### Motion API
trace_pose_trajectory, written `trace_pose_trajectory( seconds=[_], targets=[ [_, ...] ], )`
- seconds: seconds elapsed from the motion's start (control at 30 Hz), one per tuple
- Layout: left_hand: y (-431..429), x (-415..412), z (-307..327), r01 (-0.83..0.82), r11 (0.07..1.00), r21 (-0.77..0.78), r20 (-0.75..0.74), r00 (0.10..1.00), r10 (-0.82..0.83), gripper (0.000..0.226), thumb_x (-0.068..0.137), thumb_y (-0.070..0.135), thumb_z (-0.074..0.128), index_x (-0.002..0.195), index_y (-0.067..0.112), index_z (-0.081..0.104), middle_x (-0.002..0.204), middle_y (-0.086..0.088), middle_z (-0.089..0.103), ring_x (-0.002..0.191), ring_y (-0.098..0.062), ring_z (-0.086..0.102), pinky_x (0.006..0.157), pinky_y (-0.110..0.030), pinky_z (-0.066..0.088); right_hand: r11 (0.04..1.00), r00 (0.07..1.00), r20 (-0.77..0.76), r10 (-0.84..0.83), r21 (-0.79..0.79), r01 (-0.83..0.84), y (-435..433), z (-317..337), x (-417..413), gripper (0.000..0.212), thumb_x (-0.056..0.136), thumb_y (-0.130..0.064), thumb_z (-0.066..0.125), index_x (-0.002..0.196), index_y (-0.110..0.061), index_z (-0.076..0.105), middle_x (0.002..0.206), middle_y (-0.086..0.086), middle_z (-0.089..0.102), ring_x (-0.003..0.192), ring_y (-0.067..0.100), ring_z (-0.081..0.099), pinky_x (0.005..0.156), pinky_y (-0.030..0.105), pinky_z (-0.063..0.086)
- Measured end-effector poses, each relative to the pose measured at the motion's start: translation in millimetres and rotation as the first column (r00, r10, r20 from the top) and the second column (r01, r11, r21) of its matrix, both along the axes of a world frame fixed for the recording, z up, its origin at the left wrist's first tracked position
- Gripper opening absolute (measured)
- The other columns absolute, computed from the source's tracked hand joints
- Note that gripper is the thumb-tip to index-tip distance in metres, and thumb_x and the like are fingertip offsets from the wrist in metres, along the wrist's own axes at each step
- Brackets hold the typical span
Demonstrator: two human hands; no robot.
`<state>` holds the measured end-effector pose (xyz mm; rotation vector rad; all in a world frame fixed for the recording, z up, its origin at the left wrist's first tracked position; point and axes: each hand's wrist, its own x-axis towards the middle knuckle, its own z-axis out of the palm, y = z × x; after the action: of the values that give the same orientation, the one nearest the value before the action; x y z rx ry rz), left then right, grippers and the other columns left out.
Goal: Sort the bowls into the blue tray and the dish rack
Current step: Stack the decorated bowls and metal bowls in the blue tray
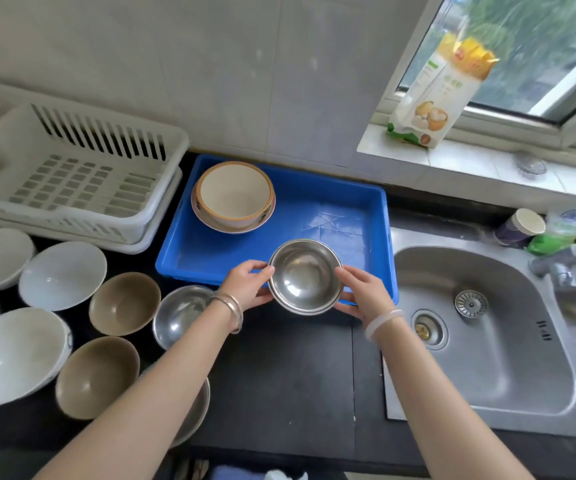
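Both hands hold a steel bowl (pixel 305 276) by its rim over the near edge of the blue tray (pixel 345 216), the left hand (pixel 249 284) on one side and the right hand (pixel 361 289) on the other, fingers curled under and thumbs on the lip. A second rim shows just beneath the first, so this looks like two nested steel bowls (which would explain the two-handed hold, since a stack can slip apart). The bowl hangs half over the tray floor and half over the black counter (pixel 279 375), which suggests it is being set down inside the near edge. In the tray's far left corner a cream bowl (pixel 234 192) sits nested in a wider dish, so the tray seems to take stacked pieces. The white dish rack (pixel 82 174) at the counter's far left holds nothing that shows. Along the counter's left edge wait white bowls (pixel 61 275), two brown bowls (pixel 123 303) and another steel bowl (pixel 179 313) partly under the left forearm. The sink (pixel 480 327) lies at the right end. Most of the sorting remains.
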<state>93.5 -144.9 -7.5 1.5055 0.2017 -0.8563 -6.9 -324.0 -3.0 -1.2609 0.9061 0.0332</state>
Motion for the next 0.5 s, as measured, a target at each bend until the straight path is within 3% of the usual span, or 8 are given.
trace_pose_trajectory(
  seconds=[0.1,0.17,0.27,0.33,0.5],
  targets=[
    [-28,19,3,-0.039,0.999,-0.027,0.002,0.999,0.039,0.031,0.093,0.012,0.050,0.122,0.000,0.051,0.107,-0.013,0.053,0.072,-0.019,0.059,0.060,-0.025,0.057,0.999,1.000,0.001,-0.007,-0.032,0.007,-22,3,26,0.027,0.091,-0.026,0.059,0.116,-0.015,0.060,0.101,0.003,0.064,0.075,0.015,0.065,0.053,0.020,0.054],
    [-45,31,-2,-0.065,0.996,-0.054,-0.015,0.998,0.064,0.034,0.094,0.010,0.049,0.126,0.000,0.048,0.111,-0.014,0.053,0.073,-0.020,0.059,0.072,-0.029,0.056,0.999,1.000,-0.009,-0.019,-0.032,0.019,-37,-1,43,0.031,0.092,-0.026,0.058,0.120,-0.014,0.059,0.106,0.004,0.063,0.082,0.018,0.064,0.056,0.020,0.052],
    [-67,47,-13,-0.113,0.992,-0.052,-0.048,0.993,0.111,0.037,0.094,0.008,0.048,0.130,0.000,0.047,0.121,-0.016,0.053,0.093,-0.027,0.057,0.086,-0.034,0.048,0.999,0.999,-0.039,-0.030,-0.020,0.029,-55,-13,68,0.033,0.093,-0.024,0.056,0.124,-0.012,0.058,0.110,0.006,0.062,0.091,0.022,0.062,0.062,0.023,0.052],
    [-78,56,-22,-0.146,0.988,-0.042,-0.069,0.987,0.143,0.036,0.094,0.008,0.047,0.130,0.001,0.046,0.129,-0.018,0.052,0.098,-0.026,0.054,0.086,-0.034,0.048,1.000,0.998,-0.059,-0.023,-0.004,0.023,-65,-23,82,0.033,0.093,-0.023,0.056,0.123,-0.011,0.058,0.106,0.006,0.062,0.086,0.019,0.062,0.063,0.023,0.052],
    [-95,74,-48,-0.165,0.986,0.002,-0.138,0.977,0.163,0.037,0.097,0.014,0.043,0.133,0.008,0.045,0.125,-0.013,0.054,0.097,-0.028,0.057,0.082,-0.037,0.049,0.998,0.998,-0.058,-0.023,0.049,0.026,-79,-47,110,0.029,0.094,-0.014,0.053,0.122,-0.008,0.057,0.093,0.004,0.064,0.074,0.015,0.063,0.052,0.017,0.054]
  ],
)
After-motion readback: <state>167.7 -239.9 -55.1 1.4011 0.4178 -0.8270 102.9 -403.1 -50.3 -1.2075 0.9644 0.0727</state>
